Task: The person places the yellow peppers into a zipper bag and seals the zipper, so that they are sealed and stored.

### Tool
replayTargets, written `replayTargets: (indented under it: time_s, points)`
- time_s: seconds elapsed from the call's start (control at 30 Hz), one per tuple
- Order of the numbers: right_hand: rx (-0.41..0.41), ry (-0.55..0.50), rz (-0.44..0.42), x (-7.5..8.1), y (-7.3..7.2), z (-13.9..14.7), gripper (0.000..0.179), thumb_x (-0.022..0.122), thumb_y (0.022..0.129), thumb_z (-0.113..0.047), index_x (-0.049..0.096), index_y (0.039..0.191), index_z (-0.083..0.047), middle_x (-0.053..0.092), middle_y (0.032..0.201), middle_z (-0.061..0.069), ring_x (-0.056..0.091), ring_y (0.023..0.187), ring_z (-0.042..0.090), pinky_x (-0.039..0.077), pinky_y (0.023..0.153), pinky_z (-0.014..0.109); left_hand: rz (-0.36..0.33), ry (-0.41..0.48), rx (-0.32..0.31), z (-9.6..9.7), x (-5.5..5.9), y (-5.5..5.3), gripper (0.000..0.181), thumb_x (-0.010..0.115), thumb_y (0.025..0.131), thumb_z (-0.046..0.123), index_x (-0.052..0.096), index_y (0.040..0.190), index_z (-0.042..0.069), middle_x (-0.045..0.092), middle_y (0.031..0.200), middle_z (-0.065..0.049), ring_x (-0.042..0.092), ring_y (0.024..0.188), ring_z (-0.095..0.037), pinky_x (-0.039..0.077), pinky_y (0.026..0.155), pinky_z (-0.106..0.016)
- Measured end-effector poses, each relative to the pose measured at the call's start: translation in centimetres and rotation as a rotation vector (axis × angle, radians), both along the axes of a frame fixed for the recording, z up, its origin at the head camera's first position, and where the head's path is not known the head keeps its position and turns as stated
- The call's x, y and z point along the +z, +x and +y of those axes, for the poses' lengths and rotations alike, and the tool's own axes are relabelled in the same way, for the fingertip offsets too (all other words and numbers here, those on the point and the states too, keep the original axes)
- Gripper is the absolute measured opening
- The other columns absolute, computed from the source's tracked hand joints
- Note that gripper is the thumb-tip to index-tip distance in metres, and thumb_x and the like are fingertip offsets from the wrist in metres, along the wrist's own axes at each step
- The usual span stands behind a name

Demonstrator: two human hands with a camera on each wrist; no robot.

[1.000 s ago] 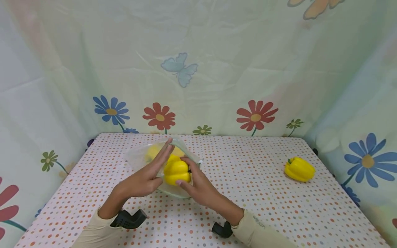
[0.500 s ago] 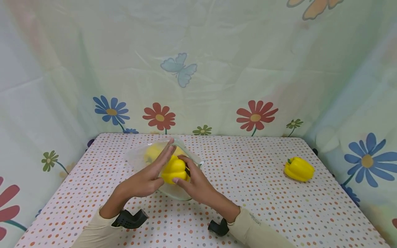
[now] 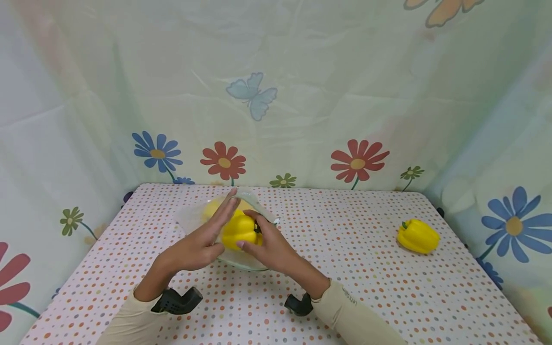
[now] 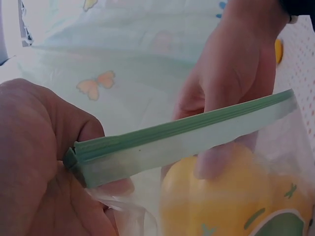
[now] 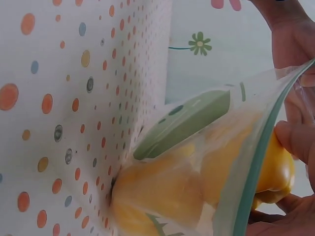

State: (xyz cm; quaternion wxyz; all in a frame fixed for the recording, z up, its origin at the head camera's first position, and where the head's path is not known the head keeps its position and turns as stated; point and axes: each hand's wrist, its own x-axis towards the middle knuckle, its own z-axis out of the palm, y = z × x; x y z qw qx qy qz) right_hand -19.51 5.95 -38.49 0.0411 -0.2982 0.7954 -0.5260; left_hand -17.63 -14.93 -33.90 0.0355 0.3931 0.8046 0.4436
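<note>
A clear zip bag with a green-edged mouth lies spread at the table's middle left. My left hand grips a corner of that mouth by the thumb, its other fingers reaching out straight in the head view. In my right hand is a yellow bell pepper, held between thumb and fingers at the bag's opening and partly inside it. Another yellow bell pepper sits deeper in the bag, seen through the printed plastic. The far side of the held pepper is hidden by my left fingers.
One more yellow bell pepper lies on its side at the right of the dotted table. A flowered curtain stands behind the table and on both sides.
My right hand has moved a little to the left, carrying the bell pepper farther into the bag. The left hand keeps its hold on the bag's edge.
</note>
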Motion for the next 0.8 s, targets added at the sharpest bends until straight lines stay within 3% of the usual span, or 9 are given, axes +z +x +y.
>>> replayTargets:
  time_s: [0.3, 0.47, 0.8]
  points:
    - [0.046, 0.014, 0.028, -0.6, 0.1, 0.4, 0.068, 0.069, 0.089, -0.014, 0.034, 0.147, -0.009, 0.047, 0.137, 0.003, 0.054, 0.107, 0.015, 0.048, 0.091, 0.028, -0.009, 0.006, 0.010, -0.1, -0.1, -0.1, 0.101, 0.040, 0.078, -0.019, -0.013, 0.155, 0.019, -0.014, 0.161, 0.007, 0.006, 0.147, -0.017, 0.017, 0.114, -0.037]
    - [0.065, 0.055, 0.055, -0.7, 0.2, 0.7, 0.069, 0.071, 0.089, -0.014, 0.034, 0.146, -0.008, 0.045, 0.140, 0.006, 0.053, 0.112, 0.016, 0.046, 0.095, 0.030, 0.004, 0.010, 0.012, -0.2, -0.1, -0.2, 0.100, 0.041, 0.078, -0.020, -0.012, 0.155, 0.015, -0.015, 0.161, 0.006, 0.006, 0.147, -0.018, 0.016, 0.114, -0.032]
    - [0.084, 0.063, 0.076, -0.1, 0.5, 1.8, 0.065, 0.070, 0.090, -0.018, 0.039, 0.146, -0.008, 0.038, 0.150, 0.001, 0.040, 0.133, 0.016, 0.035, 0.108, 0.039, 0.024, 0.013, 0.007, -0.4, -0.4, -0.4, 0.099, 0.040, 0.078, -0.019, -0.012, 0.155, 0.014, -0.018, 0.160, 0.004, 0.006, 0.147, -0.023, 0.016, 0.114, -0.031]
